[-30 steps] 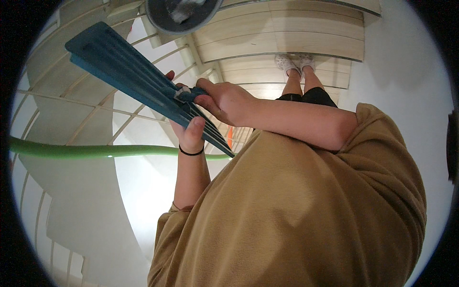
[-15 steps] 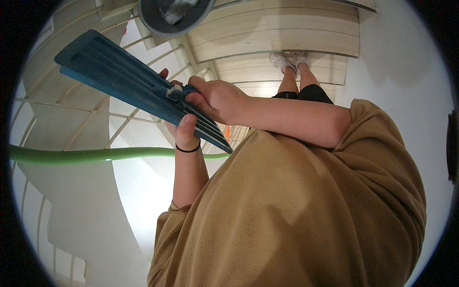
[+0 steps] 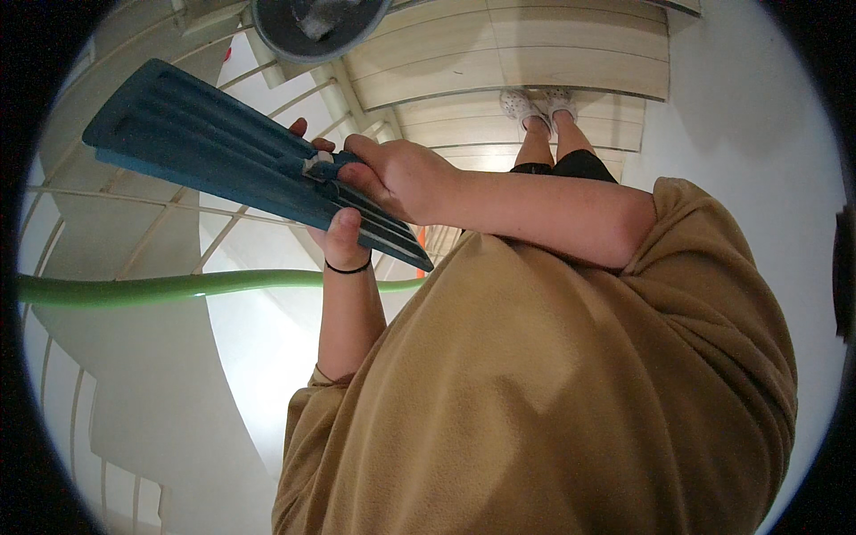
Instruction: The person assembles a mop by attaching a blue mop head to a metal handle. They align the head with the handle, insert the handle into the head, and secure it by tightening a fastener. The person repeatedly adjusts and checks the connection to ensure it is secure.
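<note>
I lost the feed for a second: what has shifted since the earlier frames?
The blue slatted panel has swung slightly upward and left, its far end now higher in the picture. Both hands kept their hold: the left hand under it, the right hand on top. The green rail is unchanged.

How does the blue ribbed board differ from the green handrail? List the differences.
The blue ribbed board is flat, wide and grooved along its length; the green handrail is a thin, smooth, round bar. The board slants from upper left to lower right, held by the left hand and the right hand; the handrail runs nearly level, untouched. Both are long and plain-coloured.
</note>
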`<state>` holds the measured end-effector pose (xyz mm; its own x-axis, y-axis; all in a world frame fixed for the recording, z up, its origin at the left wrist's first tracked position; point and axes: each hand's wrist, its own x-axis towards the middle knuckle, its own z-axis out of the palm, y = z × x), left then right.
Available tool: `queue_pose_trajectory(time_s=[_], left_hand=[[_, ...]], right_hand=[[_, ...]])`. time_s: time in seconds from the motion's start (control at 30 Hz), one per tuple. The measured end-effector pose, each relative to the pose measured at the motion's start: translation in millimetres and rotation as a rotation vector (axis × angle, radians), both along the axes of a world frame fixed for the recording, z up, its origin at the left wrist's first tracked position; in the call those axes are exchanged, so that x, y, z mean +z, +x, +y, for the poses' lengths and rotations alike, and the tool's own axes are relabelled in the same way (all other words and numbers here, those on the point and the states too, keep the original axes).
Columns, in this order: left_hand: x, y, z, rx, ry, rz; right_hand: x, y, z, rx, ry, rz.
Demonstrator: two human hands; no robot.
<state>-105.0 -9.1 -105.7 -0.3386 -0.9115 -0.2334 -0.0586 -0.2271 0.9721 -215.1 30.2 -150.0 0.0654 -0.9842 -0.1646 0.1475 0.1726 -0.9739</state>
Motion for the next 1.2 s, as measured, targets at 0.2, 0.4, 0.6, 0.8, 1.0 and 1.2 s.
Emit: queue_pose_trajectory(time_s=[0.2,0.4,0.6,0.8,1.0,1.2], left_hand=[[-6,2,-1,0.015,-0.032,0.009],[-6,1,-1,0.000,-0.024,0.030],[-11,0,-2,-0.003,-0.053,0.079],[-12,-1,-3,-0.030,-0.049,0.111],[-13,-6,-5,-0.016,-0.003,0.117],[-14,-8,-7,-0.008,0.042,0.160]], right_hand=[[-1,0,-1,-0.020,0.006,-0.016],[0,0,-2,-0.025,0.014,-0.036],[-1,0,-2,-0.018,0.007,-0.071],[-3,0,-4,-0.019,0.004,-0.077],[-7,0,-6,-0.052,-0.003,-0.092],[-8,0,-8,-0.045,0.008,-0.079]])
